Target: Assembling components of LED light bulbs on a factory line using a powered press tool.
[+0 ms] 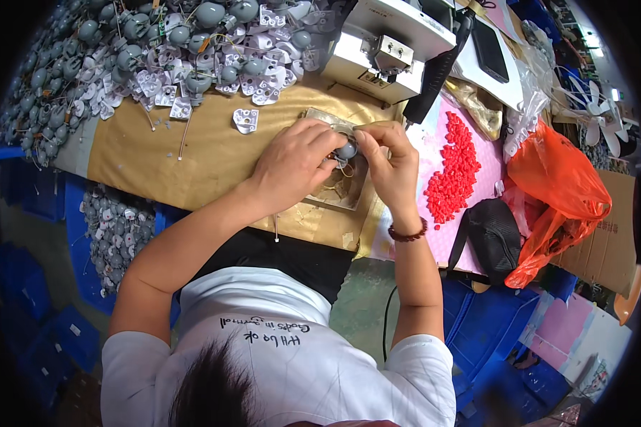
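A small round grey part [347,150] with thin wiring sits between my two hands, over a shallow rectangular tray [355,198] on the table. My left hand [299,160] closes on it from the left, thumb and forefinger bent. From the right, my right hand [390,153] pinches at its upper edge; whatever fine piece lies between those fingertips is too small to tell. Yellowish wire shows just below the part. A single white bracket [246,121] lies by itself on the tan cover, up and left of my left hand.
A heap of grey round parts [129,57] and white brackets fills the far left. A white bench machine [377,60] stands beyond my hands. At right are small red pieces [454,171], a black pouch [493,240] and an orange plastic bag [559,178]. Blue bins [477,320] stand below.
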Tool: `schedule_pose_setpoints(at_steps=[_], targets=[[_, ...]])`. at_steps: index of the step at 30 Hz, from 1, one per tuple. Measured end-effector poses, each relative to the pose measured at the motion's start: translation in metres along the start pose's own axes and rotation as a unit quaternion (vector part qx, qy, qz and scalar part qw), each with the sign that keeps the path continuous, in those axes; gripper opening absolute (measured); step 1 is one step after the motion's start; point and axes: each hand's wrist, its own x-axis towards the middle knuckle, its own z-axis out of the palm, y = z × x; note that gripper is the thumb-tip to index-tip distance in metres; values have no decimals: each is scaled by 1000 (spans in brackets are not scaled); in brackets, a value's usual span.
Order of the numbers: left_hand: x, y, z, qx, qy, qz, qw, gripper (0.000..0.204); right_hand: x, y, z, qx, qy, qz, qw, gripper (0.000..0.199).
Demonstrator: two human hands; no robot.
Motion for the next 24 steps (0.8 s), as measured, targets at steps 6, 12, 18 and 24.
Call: schedule_pose_setpoints(at_steps=[6, 12, 18, 24], targets=[[1, 3, -8, -10, -10, -9, 1000, 33, 28, -23, 11, 199, 128, 28, 971, 14], [-48, 6, -99, 87, -124, 2, 988, 33, 5, -27, -4, 255, -79, 118, 957, 18], [-129, 9, -228, 147, -545, -282, 776, 27, -22, 23, -85, -103, -45, 56, 992, 14], [-73, -5, -169, 223, -247, -83, 939, 30, -24, 50, -137, -411, -111, -75, 902, 14]])
